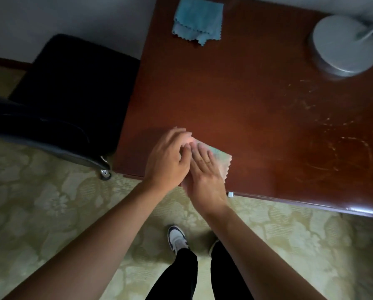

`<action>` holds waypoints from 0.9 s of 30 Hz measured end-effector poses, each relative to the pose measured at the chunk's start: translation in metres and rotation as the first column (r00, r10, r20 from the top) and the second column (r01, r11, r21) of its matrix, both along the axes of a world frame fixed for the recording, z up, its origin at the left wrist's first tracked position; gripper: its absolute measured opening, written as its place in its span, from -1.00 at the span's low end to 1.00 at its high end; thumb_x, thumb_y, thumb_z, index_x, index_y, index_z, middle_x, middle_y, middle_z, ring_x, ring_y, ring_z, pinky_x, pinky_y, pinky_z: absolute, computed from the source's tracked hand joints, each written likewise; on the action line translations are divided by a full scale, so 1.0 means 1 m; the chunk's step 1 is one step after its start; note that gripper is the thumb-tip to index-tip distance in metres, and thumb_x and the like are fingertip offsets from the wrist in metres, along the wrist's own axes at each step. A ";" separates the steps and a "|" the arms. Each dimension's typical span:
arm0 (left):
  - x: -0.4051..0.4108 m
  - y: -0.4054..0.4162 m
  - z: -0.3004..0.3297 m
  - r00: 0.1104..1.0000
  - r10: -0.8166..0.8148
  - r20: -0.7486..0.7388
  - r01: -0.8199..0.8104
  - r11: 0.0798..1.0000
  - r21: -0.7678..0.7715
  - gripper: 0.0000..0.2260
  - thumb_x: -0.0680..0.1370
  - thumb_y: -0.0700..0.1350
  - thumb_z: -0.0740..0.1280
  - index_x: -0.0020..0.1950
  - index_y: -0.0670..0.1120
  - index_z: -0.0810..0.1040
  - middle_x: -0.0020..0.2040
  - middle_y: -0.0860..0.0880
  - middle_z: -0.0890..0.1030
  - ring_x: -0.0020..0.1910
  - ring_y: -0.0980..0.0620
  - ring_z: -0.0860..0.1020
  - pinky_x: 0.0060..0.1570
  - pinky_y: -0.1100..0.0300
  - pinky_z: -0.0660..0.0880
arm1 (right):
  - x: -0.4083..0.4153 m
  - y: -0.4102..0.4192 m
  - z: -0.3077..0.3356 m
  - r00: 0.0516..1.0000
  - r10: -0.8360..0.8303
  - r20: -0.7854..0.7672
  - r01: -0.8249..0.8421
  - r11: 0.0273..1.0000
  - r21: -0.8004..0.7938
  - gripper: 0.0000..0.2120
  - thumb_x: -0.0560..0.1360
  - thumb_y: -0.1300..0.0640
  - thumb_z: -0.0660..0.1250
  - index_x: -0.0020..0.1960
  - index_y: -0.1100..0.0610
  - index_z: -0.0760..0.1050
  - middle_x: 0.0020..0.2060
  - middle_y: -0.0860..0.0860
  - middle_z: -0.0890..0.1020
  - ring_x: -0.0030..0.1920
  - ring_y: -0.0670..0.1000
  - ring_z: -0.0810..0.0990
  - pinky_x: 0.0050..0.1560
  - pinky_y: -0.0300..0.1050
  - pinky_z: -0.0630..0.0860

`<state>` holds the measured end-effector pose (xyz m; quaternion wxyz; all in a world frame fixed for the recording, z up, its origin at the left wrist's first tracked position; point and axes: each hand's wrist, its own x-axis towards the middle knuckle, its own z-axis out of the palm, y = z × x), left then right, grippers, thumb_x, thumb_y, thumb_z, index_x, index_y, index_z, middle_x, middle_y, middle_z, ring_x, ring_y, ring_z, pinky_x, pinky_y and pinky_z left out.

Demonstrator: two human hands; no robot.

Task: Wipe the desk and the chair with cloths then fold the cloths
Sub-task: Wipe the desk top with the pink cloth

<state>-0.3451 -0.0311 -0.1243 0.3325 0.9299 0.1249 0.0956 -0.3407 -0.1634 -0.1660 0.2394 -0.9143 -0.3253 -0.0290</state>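
Folding pink cloth point(221, 162) on desk point(257, 100) — our left hand point(167, 156) and right hand point(205, 169) lay flat-fingered, pressing it; we judged edges needed aligning before creasing.

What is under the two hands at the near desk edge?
A pinkish cloth lies flat on the desk, pressed by left hand and right hand. Only its right edge shows; the rest is covered.

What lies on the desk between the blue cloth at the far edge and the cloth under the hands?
Nothing: in the head view, only bare desk runs from the blue cloth to the pink cloth under both hands. The lamp base sits off right.
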 end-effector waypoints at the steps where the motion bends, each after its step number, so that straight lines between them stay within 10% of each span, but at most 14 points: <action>1: 0.004 -0.007 -0.005 1.000 -0.022 -0.019 0.023 0.999 0.031 -0.67 0.59 -0.10 0.19 0.30 -0.12 0.56 0.31 -0.04 0.56 0.39 0.00 0.45 0.37 0.18 0.33 | 0.003 -0.006 0.001 1.000 -0.023 0.008 0.023 1.000 -0.004 -0.50 0.59 0.07 0.30 0.46 0.24 0.36 0.44 0.18 0.40 0.49 0.17 0.32 0.48 0.16 0.24; 13: 0.094 -0.156 -0.015 0.960 -0.266 -0.083 0.277 0.946 0.170 -0.57 0.61 -0.02 0.15 0.47 -0.10 0.41 0.52 -0.08 0.37 0.55 -0.06 0.23 0.55 -0.01 0.06 | 0.067 -0.219 0.012 0.898 -0.436 0.065 0.441 0.890 -0.119 -0.50 0.71 -0.03 -0.06 0.42 0.23 0.43 0.41 0.22 0.42 0.47 0.21 0.33 0.43 0.22 0.32; 19: 0.137 -0.175 -0.018 0.978 -0.139 -0.158 0.178 0.946 0.272 -0.51 0.64 0.12 0.04 0.49 -0.08 0.38 0.56 -0.07 0.31 0.58 -0.06 0.17 0.53 -0.14 0.01 | 0.164 -0.311 0.011 0.769 -0.638 0.034 0.633 0.754 -0.176 -0.48 0.64 -0.03 0.04 0.49 0.24 0.33 0.47 0.29 0.31 0.50 0.33 0.24 0.40 0.34 0.26; 27: 0.148 -0.180 -0.020 0.981 -0.126 -0.145 0.168 0.931 0.324 -0.48 0.59 0.06 0.08 0.51 -0.10 0.37 0.56 -0.07 0.32 0.58 -0.05 0.17 0.52 -0.14 0.09 | 0.089 -0.238 0.016 0.981 -0.193 -0.029 0.186 0.970 -0.160 -0.55 0.68 -0.05 0.08 0.49 0.10 0.37 0.50 0.12 0.34 0.54 0.19 0.21 0.49 0.20 0.22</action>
